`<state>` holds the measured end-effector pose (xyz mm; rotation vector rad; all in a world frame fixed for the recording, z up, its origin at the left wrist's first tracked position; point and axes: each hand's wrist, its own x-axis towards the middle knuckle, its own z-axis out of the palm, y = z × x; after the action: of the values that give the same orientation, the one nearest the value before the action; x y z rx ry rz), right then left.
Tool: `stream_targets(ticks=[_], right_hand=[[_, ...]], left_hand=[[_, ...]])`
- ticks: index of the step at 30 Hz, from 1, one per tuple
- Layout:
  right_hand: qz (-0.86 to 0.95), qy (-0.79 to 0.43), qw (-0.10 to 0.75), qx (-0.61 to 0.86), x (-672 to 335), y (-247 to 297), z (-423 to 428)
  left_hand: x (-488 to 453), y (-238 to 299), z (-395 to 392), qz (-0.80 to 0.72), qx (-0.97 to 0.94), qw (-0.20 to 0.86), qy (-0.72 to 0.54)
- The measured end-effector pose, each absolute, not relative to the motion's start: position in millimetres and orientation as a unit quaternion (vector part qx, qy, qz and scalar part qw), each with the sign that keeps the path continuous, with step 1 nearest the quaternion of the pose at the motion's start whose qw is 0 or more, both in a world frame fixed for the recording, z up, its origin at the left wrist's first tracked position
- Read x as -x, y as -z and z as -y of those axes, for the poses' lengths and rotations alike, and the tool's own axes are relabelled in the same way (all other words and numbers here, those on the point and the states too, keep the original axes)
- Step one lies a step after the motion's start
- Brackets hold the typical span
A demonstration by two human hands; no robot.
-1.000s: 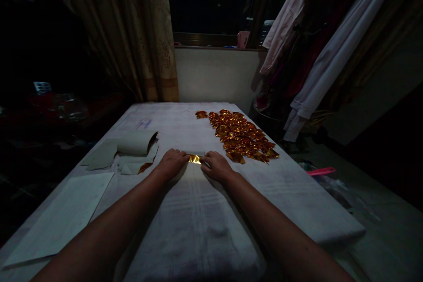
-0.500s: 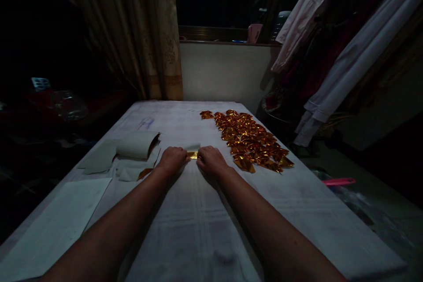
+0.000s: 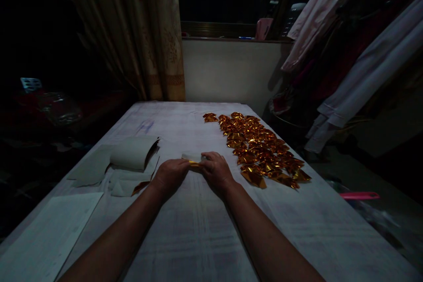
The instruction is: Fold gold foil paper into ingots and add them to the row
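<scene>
Between my two hands is a small sheet of gold foil paper [image 3: 194, 164], partly folded, its pale back showing behind the gold strip. My left hand [image 3: 172, 176] pinches its left end, thumb and fingers together. At the other end my right hand [image 3: 216, 169] grips the paper with bent fingers. To the right lies a spread of folded gold foil pieces [image 3: 257, 147], several rows of them. On the left rests a stack of pale-backed foil sheets [image 3: 130, 154], the top ones curled over, with gold showing at a lower corner.
A white sheet of paper [image 3: 49, 233] lies at the table's left front. The table [image 3: 198, 238] has a pale checked cloth. Beyond it hang a patterned curtain [image 3: 155, 44] and, at right, clothes [image 3: 343, 83]. A pink cup [image 3: 263, 29] stands on the sill.
Both hands appear slightly lower in view and the right hand has turned, its fingers lifting more. The gold strip looks narrower. The whole view has shifted a little.
</scene>
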<state>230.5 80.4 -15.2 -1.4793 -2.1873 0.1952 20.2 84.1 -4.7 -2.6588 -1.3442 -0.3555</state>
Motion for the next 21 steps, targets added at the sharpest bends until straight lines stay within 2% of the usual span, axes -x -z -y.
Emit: stream_targets(ticks=[7,21], right_hand=[[0.83,-0.079,0.231,0.501,-240,17,-61],[0.835,-0.094,0.285,0.462,-259,35,-62]], left_hand=[[-20,25,-51,0.434,0.878,0.049,0.194],[-24,18,-33,0.418,0.889,-0.025,0.183]])
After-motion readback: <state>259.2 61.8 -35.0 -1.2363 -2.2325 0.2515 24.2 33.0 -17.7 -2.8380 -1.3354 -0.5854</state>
